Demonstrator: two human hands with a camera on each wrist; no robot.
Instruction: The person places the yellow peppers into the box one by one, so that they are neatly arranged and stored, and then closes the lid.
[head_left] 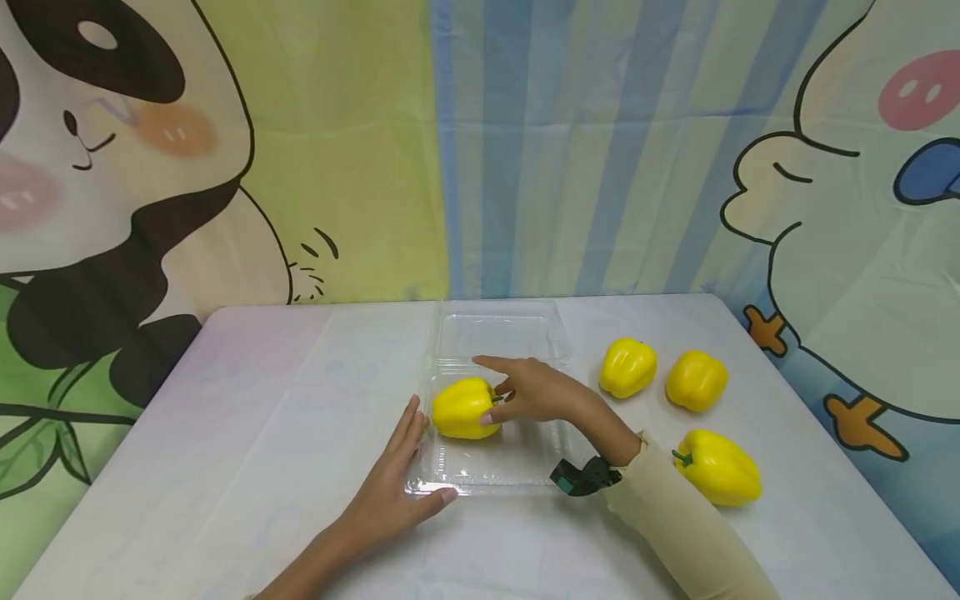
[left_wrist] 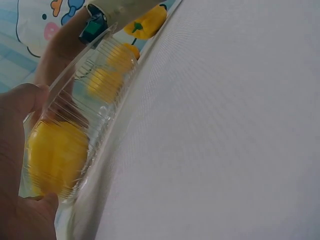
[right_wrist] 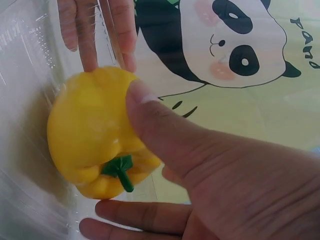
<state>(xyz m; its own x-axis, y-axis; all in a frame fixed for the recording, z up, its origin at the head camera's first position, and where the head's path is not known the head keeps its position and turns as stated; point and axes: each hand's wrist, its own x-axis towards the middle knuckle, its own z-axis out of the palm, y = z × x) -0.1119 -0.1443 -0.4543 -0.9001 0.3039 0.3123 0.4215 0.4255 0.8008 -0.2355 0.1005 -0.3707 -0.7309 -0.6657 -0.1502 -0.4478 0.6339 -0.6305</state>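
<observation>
A yellow bell pepper (head_left: 461, 408) with a green stem lies on its side in the left part of a clear plastic clamshell box (head_left: 487, 479). My right hand (head_left: 536, 390) is over the box, its thumb (right_wrist: 142, 95) against the pepper. Its index finger stretches out beyond the pepper, and other fingers spread near the stem end. My left hand (head_left: 386, 492) rests at the box's front left corner. Its straight fingers lie along the left wall, with the thumb at the front rim. Through the box wall, the left wrist view shows the same pepper (left_wrist: 57, 155).
Three more yellow bell peppers lie right of the box: one (head_left: 627, 367) near its lid, another (head_left: 696, 381) farther right, and a third (head_left: 717, 468) beside the right sleeve. The box's lid (head_left: 498, 333) lies folded back. A white cloth (head_left: 247, 433) covers the table.
</observation>
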